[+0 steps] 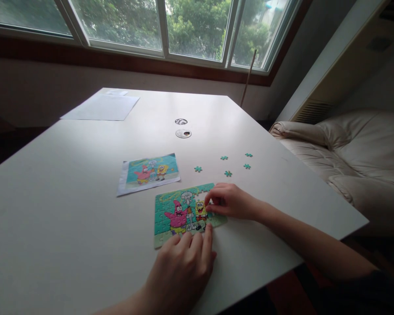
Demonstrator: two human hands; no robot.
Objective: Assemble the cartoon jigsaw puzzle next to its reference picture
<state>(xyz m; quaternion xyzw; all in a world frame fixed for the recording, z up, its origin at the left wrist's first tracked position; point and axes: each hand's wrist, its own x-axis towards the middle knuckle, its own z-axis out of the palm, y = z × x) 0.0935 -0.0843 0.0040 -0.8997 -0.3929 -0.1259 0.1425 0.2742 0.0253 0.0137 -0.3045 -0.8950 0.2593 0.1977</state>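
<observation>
A jigsaw puzzle (179,218) of three cartoon figures lies mostly joined on the white table, with a white gap at its upper right. My left hand (185,260) rests along its lower edge, fingers apart and the index finger stretched onto the lower right part. Over the right side, beside the yellow figure, my right hand (228,200) is closed in a pinch at the gap; anything between thumb and forefinger is hidden. Beyond the puzzle lie several loose pieces, among them one puzzle piece (198,169) near the printed reference picture (151,170).
Two round discs (183,134) lie farther back on the white table (68,210). A sheet of paper (101,108) is at the far left corner. To the right stands a pale leather sofa (357,153); a thin stick (248,78) leans below the window.
</observation>
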